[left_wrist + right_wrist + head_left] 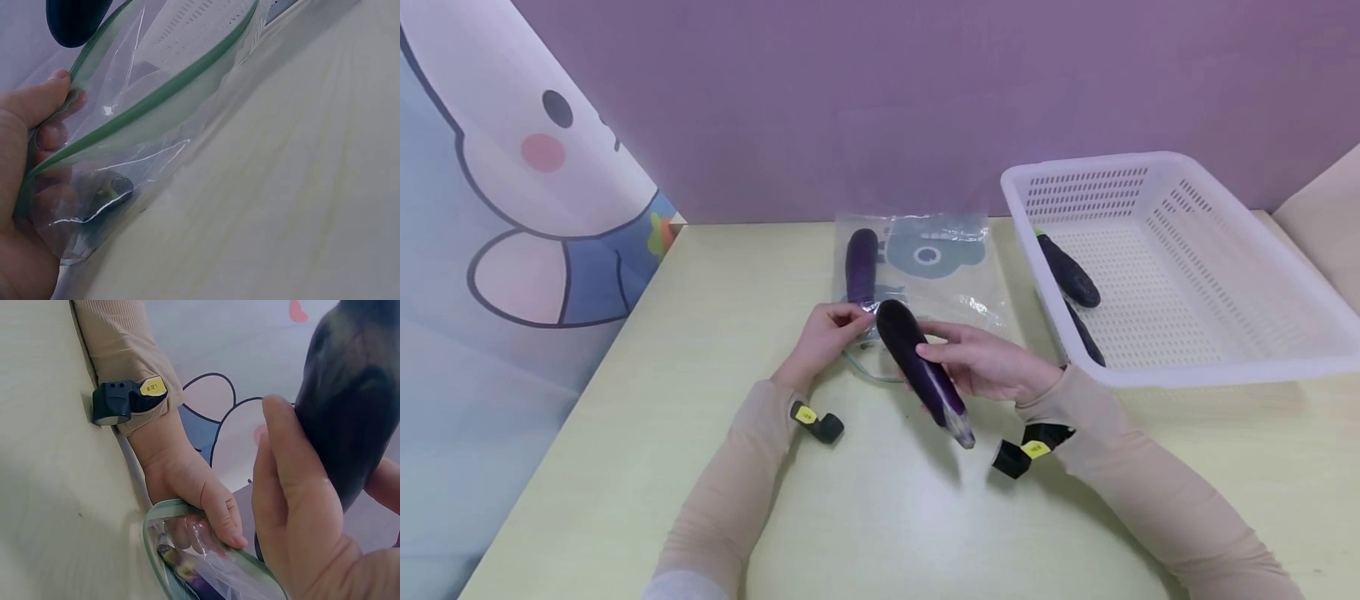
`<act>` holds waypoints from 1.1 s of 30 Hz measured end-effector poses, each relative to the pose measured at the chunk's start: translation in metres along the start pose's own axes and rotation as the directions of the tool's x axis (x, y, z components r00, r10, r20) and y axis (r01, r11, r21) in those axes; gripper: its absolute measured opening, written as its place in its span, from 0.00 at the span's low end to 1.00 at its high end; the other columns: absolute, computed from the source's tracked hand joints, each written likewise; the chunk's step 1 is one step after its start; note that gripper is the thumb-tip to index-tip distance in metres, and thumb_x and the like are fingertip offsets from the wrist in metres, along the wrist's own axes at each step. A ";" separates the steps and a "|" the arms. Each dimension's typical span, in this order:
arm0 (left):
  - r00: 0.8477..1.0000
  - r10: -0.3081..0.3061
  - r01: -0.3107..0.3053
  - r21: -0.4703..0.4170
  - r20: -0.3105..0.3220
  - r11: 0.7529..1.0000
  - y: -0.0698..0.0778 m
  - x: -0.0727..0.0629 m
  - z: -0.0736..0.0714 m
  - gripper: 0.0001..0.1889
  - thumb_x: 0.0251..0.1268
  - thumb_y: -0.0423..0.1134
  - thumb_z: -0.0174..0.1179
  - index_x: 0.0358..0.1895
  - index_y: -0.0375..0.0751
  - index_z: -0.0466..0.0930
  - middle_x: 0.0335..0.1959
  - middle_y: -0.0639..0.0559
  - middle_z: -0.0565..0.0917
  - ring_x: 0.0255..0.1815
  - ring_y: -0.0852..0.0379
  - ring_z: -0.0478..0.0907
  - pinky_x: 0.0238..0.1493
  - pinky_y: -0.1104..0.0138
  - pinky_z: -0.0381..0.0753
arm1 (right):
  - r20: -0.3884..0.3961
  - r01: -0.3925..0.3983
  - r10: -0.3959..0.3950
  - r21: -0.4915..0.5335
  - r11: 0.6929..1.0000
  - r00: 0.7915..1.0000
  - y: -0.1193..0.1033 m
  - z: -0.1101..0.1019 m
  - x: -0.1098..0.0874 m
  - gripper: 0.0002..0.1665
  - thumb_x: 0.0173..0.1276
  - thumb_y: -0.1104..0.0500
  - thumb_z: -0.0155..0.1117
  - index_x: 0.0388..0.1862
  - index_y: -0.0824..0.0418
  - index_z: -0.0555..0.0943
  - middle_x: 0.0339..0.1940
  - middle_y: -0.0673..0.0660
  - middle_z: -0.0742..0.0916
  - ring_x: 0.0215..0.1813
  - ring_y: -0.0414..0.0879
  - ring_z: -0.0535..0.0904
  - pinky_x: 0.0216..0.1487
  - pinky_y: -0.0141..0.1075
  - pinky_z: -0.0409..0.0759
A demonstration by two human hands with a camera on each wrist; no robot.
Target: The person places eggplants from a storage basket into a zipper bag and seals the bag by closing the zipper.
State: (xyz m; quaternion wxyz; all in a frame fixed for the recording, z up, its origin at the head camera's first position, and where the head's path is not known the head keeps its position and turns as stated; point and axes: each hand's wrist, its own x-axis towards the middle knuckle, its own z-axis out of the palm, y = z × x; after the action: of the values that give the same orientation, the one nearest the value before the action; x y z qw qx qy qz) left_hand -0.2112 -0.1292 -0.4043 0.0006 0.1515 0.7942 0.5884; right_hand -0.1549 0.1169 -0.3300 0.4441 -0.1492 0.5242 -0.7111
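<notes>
My right hand [981, 360] grips a dark purple eggplant [917, 358], held tilted above the table with its stem end toward me. Its rounded end hangs by the mouth of a clear zip bag [940, 296]. My left hand [826, 337] pinches the left edge of the bag's mouth, thumb outside and fingers behind the film. In the left wrist view the green zip strip [156, 97] stands parted, so the bag gapes. A second eggplant [862, 262] lies inside the bag along its left side; its stem end [119, 186] shows through the film.
A white perforated basket [1225, 367] stands at the right, with two dark vegetables [1070, 271] along its left wall. The bag has a blue-green cartoon print [934, 247]. A purple wall [850, 108] rises behind the pale table [700, 333].
</notes>
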 end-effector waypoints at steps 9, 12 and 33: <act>1.000 -0.010 0.010 -0.022 -0.023 1.000 0.000 0.000 0.000 0.07 0.61 0.28 0.60 0.35 0.23 0.81 0.24 0.66 0.81 0.28 0.66 0.73 0.35 0.76 0.72 | 0.053 -0.077 0.078 -0.015 0.997 0.996 0.003 -0.001 0.002 0.37 0.75 0.59 0.45 0.75 0.67 0.42 0.46 0.60 0.83 0.43 0.48 0.83 0.44 0.45 0.83; 0.999 -0.016 0.015 -0.024 -0.038 1.000 0.000 0.001 0.000 0.07 0.61 0.28 0.60 0.35 0.23 0.81 0.24 0.65 0.81 0.28 0.67 0.73 0.34 0.76 0.72 | 0.055 -0.088 0.089 -0.025 0.996 0.994 0.004 -0.003 0.003 0.36 0.76 0.59 0.44 0.74 0.70 0.42 0.45 0.61 0.83 0.43 0.47 0.84 0.43 0.43 0.83; 0.994 0.092 -0.100 -0.174 -0.050 0.980 -0.001 -0.003 -0.001 0.06 0.59 0.32 0.63 0.30 0.31 0.84 0.25 0.61 0.83 0.27 0.66 0.74 0.32 0.77 0.73 | -0.037 -0.045 0.050 0.128 0.991 0.998 0.016 -0.004 0.019 0.30 0.78 0.58 0.39 0.69 0.78 0.50 0.38 0.58 0.85 0.40 0.45 0.83 0.42 0.38 0.84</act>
State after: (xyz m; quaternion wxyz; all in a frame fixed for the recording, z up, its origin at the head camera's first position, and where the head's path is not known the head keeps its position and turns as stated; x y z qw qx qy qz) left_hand -0.2088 -0.1310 -0.4059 -0.0311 0.1766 0.7306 0.6588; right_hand -0.1604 0.1037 -0.3506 0.4589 -0.0941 0.4901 -0.7351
